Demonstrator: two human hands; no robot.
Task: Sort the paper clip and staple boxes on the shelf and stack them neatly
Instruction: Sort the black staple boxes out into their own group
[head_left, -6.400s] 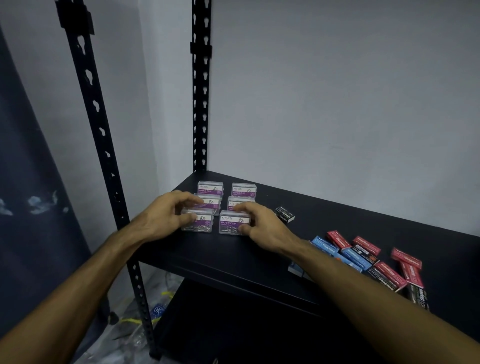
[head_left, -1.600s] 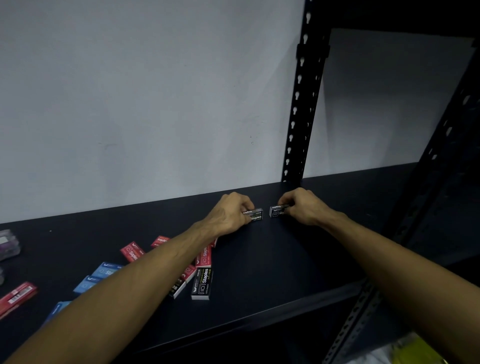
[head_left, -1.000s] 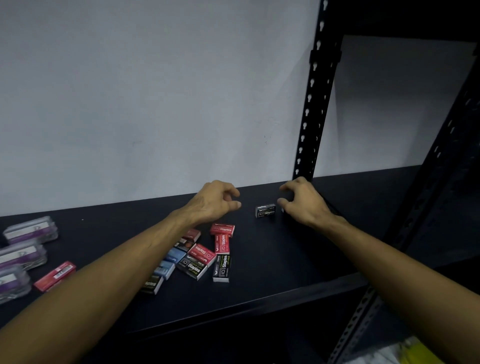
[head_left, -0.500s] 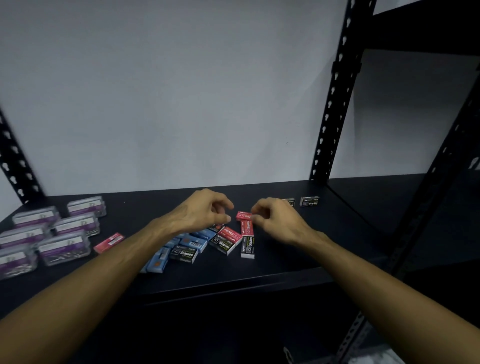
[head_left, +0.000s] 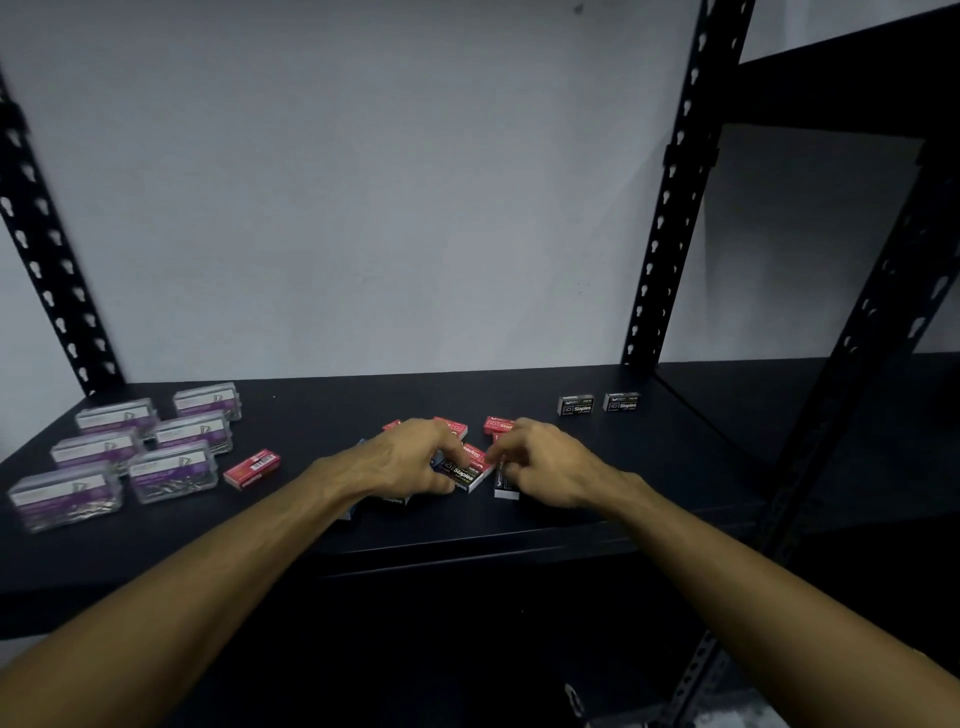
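Black cardboard staple box (head_left: 461, 472) pinched by my left hand (head_left: 410, 460); right hand (head_left: 545, 465) grips another, gathering matches.

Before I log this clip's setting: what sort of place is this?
Likely a storeroom or stationery stock corner: a black slotted-post metal shelf against a bare wall, holding clear paper clip boxes and small staple boxes.

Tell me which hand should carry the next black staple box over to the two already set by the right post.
Right. The right hand lies on the pile's right edge, fingers at a black staple box, nearer the black pair. The left hand would have to cross over.
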